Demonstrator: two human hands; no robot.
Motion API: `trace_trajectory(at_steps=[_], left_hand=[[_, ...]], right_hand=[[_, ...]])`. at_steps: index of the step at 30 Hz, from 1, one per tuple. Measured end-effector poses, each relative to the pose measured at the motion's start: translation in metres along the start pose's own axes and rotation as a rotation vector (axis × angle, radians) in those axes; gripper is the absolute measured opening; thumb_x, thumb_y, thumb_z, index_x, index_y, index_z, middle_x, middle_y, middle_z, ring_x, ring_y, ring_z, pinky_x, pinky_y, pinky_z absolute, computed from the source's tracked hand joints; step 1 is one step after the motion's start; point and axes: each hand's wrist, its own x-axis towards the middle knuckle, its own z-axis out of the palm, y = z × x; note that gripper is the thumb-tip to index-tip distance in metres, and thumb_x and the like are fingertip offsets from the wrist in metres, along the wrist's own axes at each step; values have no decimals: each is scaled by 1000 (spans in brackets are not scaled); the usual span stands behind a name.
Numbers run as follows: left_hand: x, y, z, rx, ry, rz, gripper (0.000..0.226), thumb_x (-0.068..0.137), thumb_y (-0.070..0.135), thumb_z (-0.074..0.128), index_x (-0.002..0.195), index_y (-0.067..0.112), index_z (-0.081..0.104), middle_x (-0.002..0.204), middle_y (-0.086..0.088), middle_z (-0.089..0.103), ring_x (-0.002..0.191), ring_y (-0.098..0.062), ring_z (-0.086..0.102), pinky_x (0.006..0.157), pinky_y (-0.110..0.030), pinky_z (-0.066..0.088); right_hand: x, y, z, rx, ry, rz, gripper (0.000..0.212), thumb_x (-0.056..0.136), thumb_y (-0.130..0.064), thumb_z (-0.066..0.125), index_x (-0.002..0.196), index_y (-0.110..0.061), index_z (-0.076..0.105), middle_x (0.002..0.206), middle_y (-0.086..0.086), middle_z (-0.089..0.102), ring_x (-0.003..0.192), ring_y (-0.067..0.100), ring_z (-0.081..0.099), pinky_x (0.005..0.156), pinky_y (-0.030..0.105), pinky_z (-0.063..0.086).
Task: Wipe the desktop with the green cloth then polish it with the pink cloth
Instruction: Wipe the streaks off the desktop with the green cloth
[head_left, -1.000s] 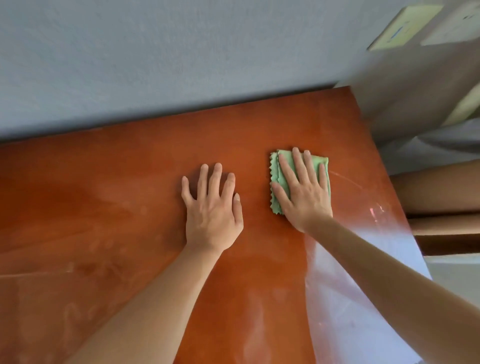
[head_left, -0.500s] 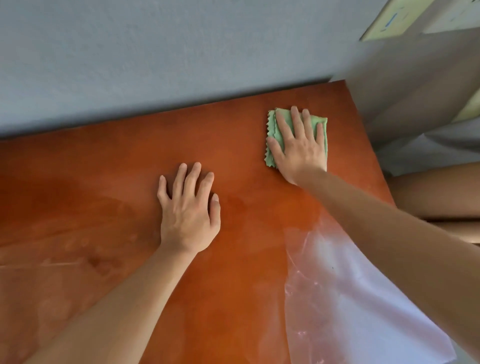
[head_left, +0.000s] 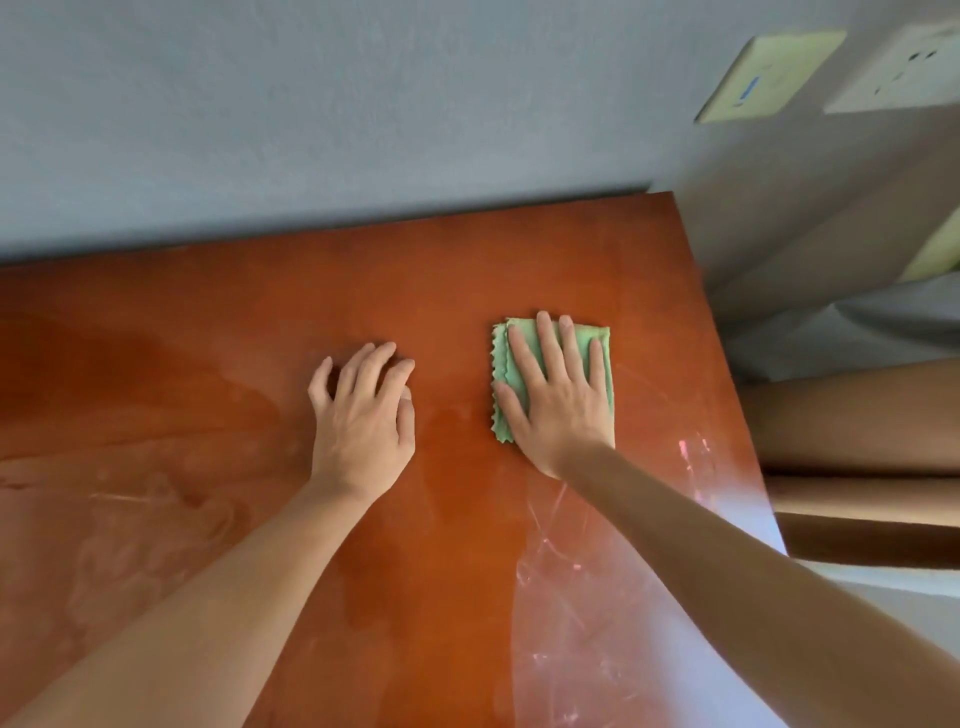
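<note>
Where it meets the grey wall (head_left: 311, 130), the glossy orange worktop (head_left: 208, 364) shows smears. Right hand (head_left: 558, 400) presses flat on the folded, zigzag-edged green cloth (head_left: 519, 358); left hand (head_left: 363, 421) rests beside, fingers loosely bent, empty.

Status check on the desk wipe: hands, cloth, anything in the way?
Right hand flat on green cloth, pressing it to desktop. Left hand resting on bare wood. Pink cloth not in view. Nothing blocking.

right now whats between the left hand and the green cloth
Nothing: in the head view only bare desktop separates the left hand from the green cloth under the right hand.
</note>
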Motion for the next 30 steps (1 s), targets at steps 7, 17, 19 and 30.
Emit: trace_trajectory(at_steps=[7,17,19,30], left_hand=[[-49,37,3,-37,-109,-66,47,100,31,39,141,17,56,156,-7,46,149,-27,35,119,-59,22],[-55,35,9,39,-114,-58,48,101,34,37,145,17,49,160,-7,40,152,-28,29,121,-56,18],[-56,37,8,31,-110,-62,48,101,33,38,145,17,50,159,-8,41,151,-29,30,121,-57,19],[-55,37,5,3,-84,-65,49,101,32,40,144,14,55,159,-8,42,151,-28,31,120,-58,21]], right_hand=[[29,8,-6,-28,-4,-38,67,100,-63,9,159,-32,5,168,2,5,154,25,-5,123,52,-1],[152,14,-28,19,8,51,69,97,-61,11,159,-32,3,168,2,-2,153,26,-9,122,53,-6],[146,15,-28,22,0,41,69,97,-61,11,159,-32,2,168,3,-2,153,27,-9,122,54,-6],[-67,-32,12,31,-36,-137,66,102,-56,19,160,-24,11,167,8,7,154,29,-3,122,57,8]])
